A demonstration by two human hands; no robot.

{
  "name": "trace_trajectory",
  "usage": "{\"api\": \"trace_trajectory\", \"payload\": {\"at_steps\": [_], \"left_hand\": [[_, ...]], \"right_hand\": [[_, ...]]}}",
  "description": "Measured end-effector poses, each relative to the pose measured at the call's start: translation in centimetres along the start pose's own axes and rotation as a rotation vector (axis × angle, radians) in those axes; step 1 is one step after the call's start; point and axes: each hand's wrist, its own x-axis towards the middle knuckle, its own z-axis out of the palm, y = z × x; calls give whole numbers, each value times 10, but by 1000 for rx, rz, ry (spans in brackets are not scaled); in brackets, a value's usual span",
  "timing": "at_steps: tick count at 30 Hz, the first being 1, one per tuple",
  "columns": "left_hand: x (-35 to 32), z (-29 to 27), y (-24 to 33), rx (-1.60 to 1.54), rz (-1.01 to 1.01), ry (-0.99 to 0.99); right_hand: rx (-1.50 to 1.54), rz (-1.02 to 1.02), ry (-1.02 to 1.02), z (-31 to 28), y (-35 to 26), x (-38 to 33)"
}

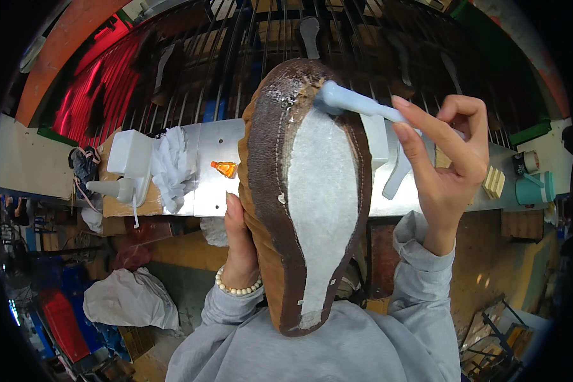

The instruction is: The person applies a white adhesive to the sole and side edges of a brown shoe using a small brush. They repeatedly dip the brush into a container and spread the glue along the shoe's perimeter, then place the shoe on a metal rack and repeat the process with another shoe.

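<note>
A brown shoe upper [266, 159] is held bottom up, its toe away from me. A pale insole [323, 184] covers the middle of its underside, and the toe end looks wet and shiny. My left hand [240, 254], with a beaded bracelet at the wrist, grips the shoe's left side; most of its fingers are hidden behind it. My right hand [449, 143] pinches the handle of a pale blue brush [363, 104]. The brush's wide end touches the underside near the toe, just beyond the insole.
A metal bench [213, 143] runs across behind the shoe. On it are a white pump bottle [130, 154], crumpled white cloth [170, 169], a small orange object [224, 168] and a turquoise mug [533, 188]. Beyond lies a rack of rods [235, 51] carrying several sole-shaped pieces.
</note>
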Motion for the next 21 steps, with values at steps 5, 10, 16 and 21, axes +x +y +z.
{"api": "trace_trajectory", "payload": {"at_steps": [5, 10, 16, 21], "left_hand": [[6, 3, -4, -617, 74, -58], [12, 7, 6, 67, 83, 102], [33, -2, 7, -63, -3, 132], [62, -11, 10, -220, -23, 155]], "right_hand": [[280, -156, -191, -24, -8, -16], [12, -36, -48, -10, 1, -14], [74, -78, -233, -1, -3, -38], [267, 145, -458, -8, -24, -86]]}}
